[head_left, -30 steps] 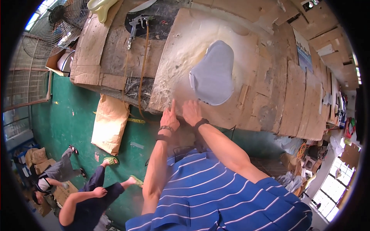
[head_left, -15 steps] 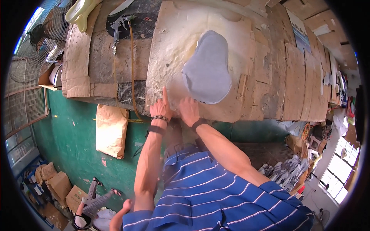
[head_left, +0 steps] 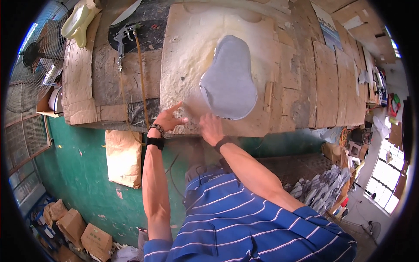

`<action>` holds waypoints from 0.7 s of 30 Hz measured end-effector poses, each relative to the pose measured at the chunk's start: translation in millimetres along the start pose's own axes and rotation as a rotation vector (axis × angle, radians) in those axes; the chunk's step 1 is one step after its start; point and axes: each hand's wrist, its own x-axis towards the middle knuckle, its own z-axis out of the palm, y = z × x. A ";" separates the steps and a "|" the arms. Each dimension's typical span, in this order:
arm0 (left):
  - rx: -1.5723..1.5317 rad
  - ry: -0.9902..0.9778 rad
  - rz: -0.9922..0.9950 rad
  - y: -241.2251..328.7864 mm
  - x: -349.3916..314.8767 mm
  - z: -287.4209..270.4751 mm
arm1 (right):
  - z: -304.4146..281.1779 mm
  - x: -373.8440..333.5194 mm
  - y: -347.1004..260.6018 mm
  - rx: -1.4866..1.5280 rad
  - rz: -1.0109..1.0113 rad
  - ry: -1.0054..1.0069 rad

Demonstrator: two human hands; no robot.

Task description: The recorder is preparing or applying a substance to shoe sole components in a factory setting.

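On a cardboard sheet (head_left: 174,56) crusted with pale residue lies a grey, saddle-shaped cloth-covered pad (head_left: 231,78), its narrow end pointing away from me. My left hand (head_left: 169,120) is over the sheet's near edge, left of the pad. Its index finger and thumb are spread, and nothing shows between them. My right hand (head_left: 211,129) rests by the pad's near left edge with its fingers curled in. Its fingertips are hidden, so whether they pinch anything does not show.
A spray gun (head_left: 123,39) with an orange hose (head_left: 142,78) lies on the bench's left part. Beyond are pale yellow moulded pieces (head_left: 78,26) and a large fan (head_left: 32,54). A brown paper sack (head_left: 124,159) stands below the bench; grey pieces (head_left: 323,185) are piled at right.
My left hand has turned and shifted left, its thumb now spread from the index finger. My right hand stays beside the pad with curled fingers. The whole view has shifted slightly.
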 end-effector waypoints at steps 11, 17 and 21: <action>-0.584 0.114 0.155 16.1 -59.6 59.1 | 11.7 2.1 1.4 -0.007 0.108 0.019; 0.020 0.398 0.055 1.3 -58.2 44.4 | -3.0 -0.3 -8.6 -0.026 0.104 -0.148; 0.396 0.297 0.029 -8.3 -20.7 48.6 | -0.7 -0.8 -9.8 -0.100 0.100 -0.069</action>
